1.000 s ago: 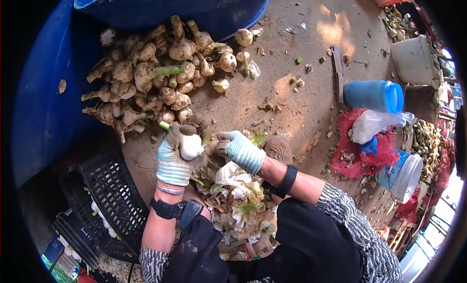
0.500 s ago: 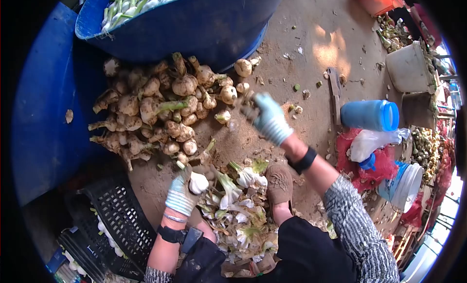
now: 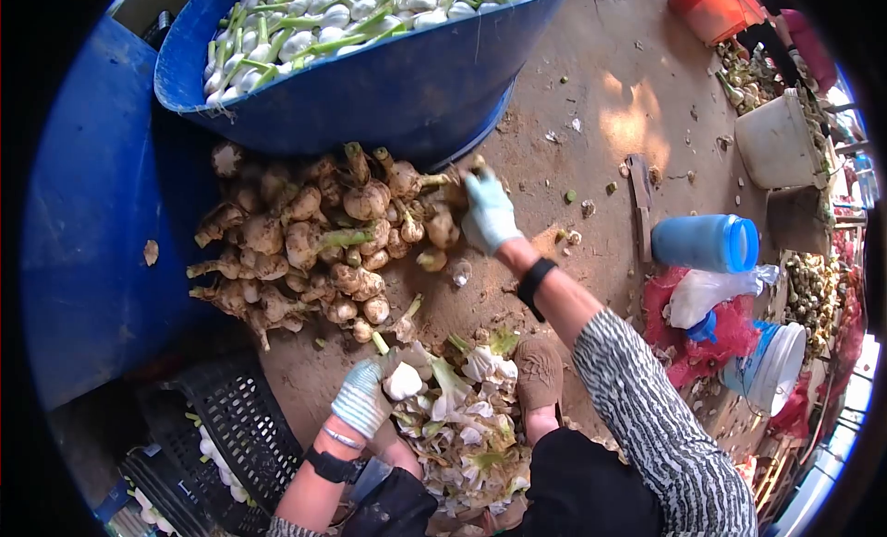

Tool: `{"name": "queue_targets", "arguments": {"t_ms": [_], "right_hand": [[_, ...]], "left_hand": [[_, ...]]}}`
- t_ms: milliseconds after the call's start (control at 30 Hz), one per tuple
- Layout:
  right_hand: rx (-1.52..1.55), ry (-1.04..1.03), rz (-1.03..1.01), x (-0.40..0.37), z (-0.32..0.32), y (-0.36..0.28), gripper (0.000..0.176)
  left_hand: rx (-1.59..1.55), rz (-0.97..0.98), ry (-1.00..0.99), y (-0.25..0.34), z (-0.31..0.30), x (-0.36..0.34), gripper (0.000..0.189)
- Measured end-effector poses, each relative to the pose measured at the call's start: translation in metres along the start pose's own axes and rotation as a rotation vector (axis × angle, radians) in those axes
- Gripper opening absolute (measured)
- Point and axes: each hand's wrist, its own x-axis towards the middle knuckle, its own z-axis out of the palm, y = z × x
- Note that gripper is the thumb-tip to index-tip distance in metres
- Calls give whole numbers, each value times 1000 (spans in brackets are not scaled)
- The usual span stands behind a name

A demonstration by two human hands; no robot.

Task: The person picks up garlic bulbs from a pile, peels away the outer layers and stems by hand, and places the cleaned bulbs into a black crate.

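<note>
My left hand (image 3: 364,397), in a striped glove with soiled fingers, is closed around a clean white garlic bulb (image 3: 403,382) whose short cut stem points up and away. Below that bulb lies a heap of stripped garlic skins and leaves (image 3: 462,445), between my feet. My right hand (image 3: 490,212), gloved too, reaches to the right end of a pile of soil-covered garlic bulbs (image 3: 300,240). Its dirty fingers curl over a bulb there, close to the foot of the big blue tub (image 3: 370,108); the hand partly hides what it grips.
White trimmed garlic (image 3: 333,20) fills the tub. Black plastic crates (image 3: 245,417) with garlic stand at lower left. On the right lie a flat blade-like tool (image 3: 640,205), a blue jar (image 3: 698,243), a red mesh bag (image 3: 665,338) and a white-and-blue bucket (image 3: 771,366). Another person's sleeve (image 3: 808,48) shows at upper right.
The view has tilted up, showing more of the tub's garlic. My right hand has moved from beside the pile onto bulbs at its right end. My left hand still holds the white garlic bulb.
</note>
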Motion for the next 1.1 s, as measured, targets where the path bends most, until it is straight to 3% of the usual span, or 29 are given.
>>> {"name": "queue_targets", "arguments": {"t_ms": [67, 133, 167, 200, 233, 267, 300, 433, 467, 500, 533, 567, 600, 667, 767, 800, 867, 900, 933, 1000, 1033, 1100], "right_hand": [[4, -7, 49, -32, 1, 5, 52], [-5, -86, 32, -56, -7, 3, 53], [34, -79, -21, -66, -8, 2, 49], [39, -75, -20, -72, -8, 0, 49], [60, -117, 4, -76, -9, -2, 50], [82, -159, 26, -79, -10, -4, 51], [115, -139, 26, -82, -4, -2, 53], [438, -63, -33, -90, -55, -63, 56], [511, -43, -45, -94, -64, -75, 56], [534, -46, -65, -96, -74, -87, 55], [554, -52, -90, -99, -81, -98, 55], [544, -72, -126, -105, -83, -106, 56], [535, -93, -167, -110, -85, -113, 57], [519, -209, -186, -125, -90, -127, 61], [925, -366, -163, -144, -94, -115, 43], [1238, -506, 207, -150, -96, -113, 33], [1414, -481, 697, -144, -107, -108, 27], [1363, -488, 664, -139, -112, -110, 27], [1168, -559, 590, -140, -105, -104, 32], [994, -685, 354, -149, -83, -103, 35], [1116, -654, 318, -153, -75, -108, 36], [1063, -779, 433, -146, -84, -111, 33]], "left_hand": [[76, -11, 31, 36, 29, -22, 32], [290, 123, 71, 93, 63, -50, 34], [384, 266, -5, 128, 75, -57, 30], [305, 523, 101, 157, 95, -70, 26], [213, 691, 2, 189, 122, -79, 27], [836, 1018, 129, 220, 132, -85, 29], [838, 1020, 137, 237, 133, -88, 29], [1374, 1548, 263, 268, 131, -90, 34], [819, 1421, 122, 227, 139, -75, 37], [823, 1021, 145, 199, 134, -72, 36], [898, 769, 217, 167, 119, -54, 38], [614, 495, 224, 132, 109, -36, 39], [565, 378, 240, 97, 99, -27, 42], [470, 510, 39, 40, 62, -1, 45], [582, 397, 62, 11, 30, -19, 45], [516, 346, 30, 3, 23, -24, 45], [563, 367, 22, -8, 21, -32, 51], [635, 306, 69, -11, 19, -33, 63], [627, 297, 68, -15, 21, -32, 63], [859, 552, 64, -21, 26, -28, 75], [839, 506, 57, -20, 30, -30, 82], [770, 513, 84, -24, 29, -30, 83]]}}
